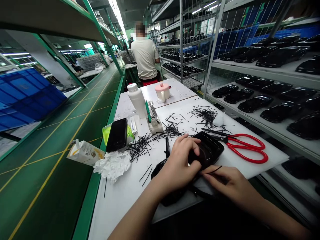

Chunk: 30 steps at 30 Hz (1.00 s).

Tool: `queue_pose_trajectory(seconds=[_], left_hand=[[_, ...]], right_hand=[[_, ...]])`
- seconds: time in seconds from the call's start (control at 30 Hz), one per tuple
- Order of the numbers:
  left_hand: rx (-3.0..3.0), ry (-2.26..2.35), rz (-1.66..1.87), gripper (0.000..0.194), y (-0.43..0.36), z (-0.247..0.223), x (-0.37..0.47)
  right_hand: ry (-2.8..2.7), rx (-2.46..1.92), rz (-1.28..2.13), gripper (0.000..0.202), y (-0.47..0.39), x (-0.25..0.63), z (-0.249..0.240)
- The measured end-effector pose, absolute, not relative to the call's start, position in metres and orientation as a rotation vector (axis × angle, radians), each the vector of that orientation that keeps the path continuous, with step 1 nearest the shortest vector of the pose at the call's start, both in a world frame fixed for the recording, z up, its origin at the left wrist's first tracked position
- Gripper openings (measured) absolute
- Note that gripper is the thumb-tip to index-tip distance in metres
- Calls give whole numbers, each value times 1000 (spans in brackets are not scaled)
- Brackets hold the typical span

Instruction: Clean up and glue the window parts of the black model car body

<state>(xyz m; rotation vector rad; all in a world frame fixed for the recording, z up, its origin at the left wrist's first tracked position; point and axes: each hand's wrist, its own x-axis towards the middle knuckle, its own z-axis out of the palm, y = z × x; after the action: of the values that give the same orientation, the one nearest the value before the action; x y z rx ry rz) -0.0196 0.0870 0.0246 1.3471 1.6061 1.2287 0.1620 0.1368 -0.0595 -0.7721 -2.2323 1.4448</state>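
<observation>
My left hand (183, 156) is closed over the near left part of a glossy black model-car body (208, 148), its fingers curled across the top. Between the thumb and forefinger of my right hand (228, 180) is a thin black strip (215, 170), close to the car body's near edge. Another black shiny part (171, 199) lies under my left wrist, mostly hidden by it. Red-handled scissors (246, 146) rest right of the car body, blades pointing toward it. Loose black strips (172, 128) are heaped just beyond my hands.
Further left are a phone (116, 135), crumpled tissue (113, 165), a drink carton (86, 152), a white bottle (137, 100) and a pink-lidded cup (162, 91). A green conveyor (72, 123) runs alongside. Racks of black cars (257, 101) stand right; a person (145, 56) sits ahead.
</observation>
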Motion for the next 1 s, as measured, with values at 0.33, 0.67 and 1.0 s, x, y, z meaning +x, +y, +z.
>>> queue_pose_trajectory(seconds=[0.33, 0.67, 1.0], left_hand=[[815, 1413, 1644, 18, 85, 12, -28], [790, 1359, 1701, 16, 86, 9, -25], [783, 1339, 1684, 16, 86, 8, -21]], right_hand=[[-2332, -567, 1054, 19, 131, 164, -69], [-2453, -503, 1015, 21, 134, 166, -64], [-2501, -478, 1025, 22, 135, 163, -65]])
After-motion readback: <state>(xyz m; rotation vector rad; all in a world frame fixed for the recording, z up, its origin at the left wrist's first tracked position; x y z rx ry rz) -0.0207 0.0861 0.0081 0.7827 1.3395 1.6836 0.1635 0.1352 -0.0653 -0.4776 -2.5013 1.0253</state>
